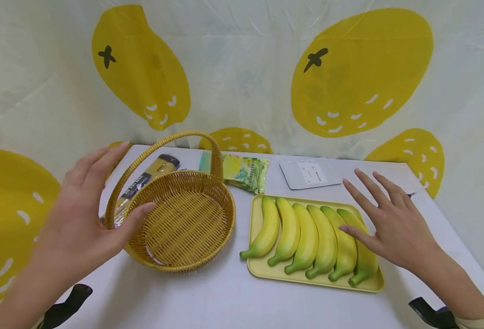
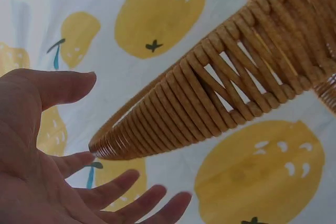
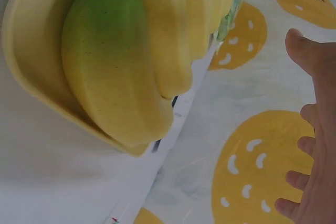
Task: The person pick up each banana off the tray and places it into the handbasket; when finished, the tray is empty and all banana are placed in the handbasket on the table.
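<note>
A person's two bare hands hover over a white table (image 1: pixel 225 301), both spread and holding nothing. At lower left of the head view, the left hand (image 1: pixel 81 219) has straight, parted fingers, its thumb tip at or just short of the near rim of a round wicker basket (image 1: pixel 184 228); the left wrist view shows the palm open just beside the basket's arched handle (image 2: pixel 210 93), with no grip taken. At lower right, the right hand (image 1: pixel 394 219) is flat with fingers fanned, its thumb over, perhaps touching, the rightmost of six bananas (image 1: pixel 307 237) lying side by side on a pale yellow tray (image 1: pixel 266 269) in the centre right of the frame.

The bananas look light, smooth and somewhat slippery, easily bruised if real; each would likely be best taken round its thick middle. Their long axes run near to far, stem ends toward the viewer, tips toward the backdrop. The basket appears light and stiff, the handle its natural hold.

Farther back lie a yellow-and-black packet (image 1: pixel 147 176), a green printed pouch (image 1: pixel 246 171) and a grey sachet (image 1: pixel 309 172), before a lemon-print curtain (image 1: pixel 361 73).
</note>
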Available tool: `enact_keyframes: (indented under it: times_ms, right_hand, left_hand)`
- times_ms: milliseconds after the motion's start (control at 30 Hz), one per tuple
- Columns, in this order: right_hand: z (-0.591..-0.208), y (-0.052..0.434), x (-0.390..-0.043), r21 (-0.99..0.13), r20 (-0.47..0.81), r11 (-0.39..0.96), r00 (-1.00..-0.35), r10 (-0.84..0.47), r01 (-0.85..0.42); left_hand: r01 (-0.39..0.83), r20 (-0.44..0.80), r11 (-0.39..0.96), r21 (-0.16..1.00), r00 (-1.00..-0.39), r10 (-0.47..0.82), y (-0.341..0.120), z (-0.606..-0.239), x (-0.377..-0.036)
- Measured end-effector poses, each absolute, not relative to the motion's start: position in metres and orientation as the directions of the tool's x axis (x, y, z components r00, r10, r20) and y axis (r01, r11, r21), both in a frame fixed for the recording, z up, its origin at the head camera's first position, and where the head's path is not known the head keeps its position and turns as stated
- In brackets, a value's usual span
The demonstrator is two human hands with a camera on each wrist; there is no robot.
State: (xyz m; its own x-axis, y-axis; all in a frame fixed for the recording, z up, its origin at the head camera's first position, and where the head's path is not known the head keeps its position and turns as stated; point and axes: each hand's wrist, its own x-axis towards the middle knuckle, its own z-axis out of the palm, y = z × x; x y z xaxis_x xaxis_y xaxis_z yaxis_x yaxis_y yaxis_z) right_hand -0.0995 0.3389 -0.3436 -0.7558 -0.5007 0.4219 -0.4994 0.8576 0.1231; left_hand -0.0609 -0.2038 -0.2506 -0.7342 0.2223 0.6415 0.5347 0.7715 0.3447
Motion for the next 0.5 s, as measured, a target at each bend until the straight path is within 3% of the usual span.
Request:
enact_keyframes:
  times_ms: [167,500]
  right_hand:
    - [-0.352,0.346,-0.104,0.095,0.425,0.863,-0.764,-0.485,-0.495]
    - [-0.376,0.354,-0.103,0.034,0.353,0.900,-0.837,-0.417,-0.434]
  left_hand:
    - [0.428,0.539,0.789,0.441,-0.829,0.149,-0.220,-0.257,-0.054]
    - [0.346,0.517,0.791,0.505,-0.855,0.043,-0.233,-0.262,-0.046]
